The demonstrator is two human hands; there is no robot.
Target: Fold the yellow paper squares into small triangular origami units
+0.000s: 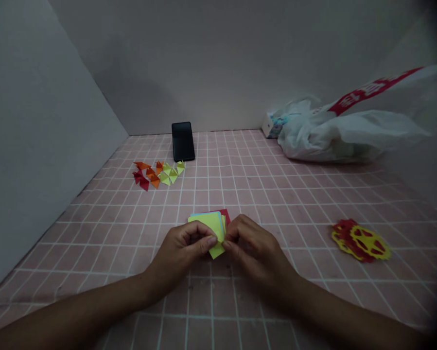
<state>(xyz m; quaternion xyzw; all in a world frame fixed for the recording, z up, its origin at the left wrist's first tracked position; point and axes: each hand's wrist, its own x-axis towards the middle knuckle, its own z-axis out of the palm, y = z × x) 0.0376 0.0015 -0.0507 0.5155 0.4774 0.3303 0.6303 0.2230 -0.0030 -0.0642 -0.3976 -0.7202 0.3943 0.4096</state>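
Between both hands is a small piece of yellow origami paper (pixel 216 251), one corner pointing toward me. My left hand (pixel 178 250) pinches it from the left, thumb on top. From the right, the thumb and fingertips of my right hand (pixel 260 249) close on its other edge. Just behind the fingers lies a stack of coloured paper squares (pixel 202 221), yellow on top with blue and red edges showing. The fingers partly cover the stack and the held paper, so its exact folds are hidden.
Several folded paper figures (pixel 154 175) in red, orange and yellow lie at the back left. A black phone (pixel 183 142) stands behind them. Red and yellow gear-like cutouts (pixel 362 241) lie at the right. A white plastic bag (pixel 331 138) and a tissue box (pixel 272 125) sit at the back right.
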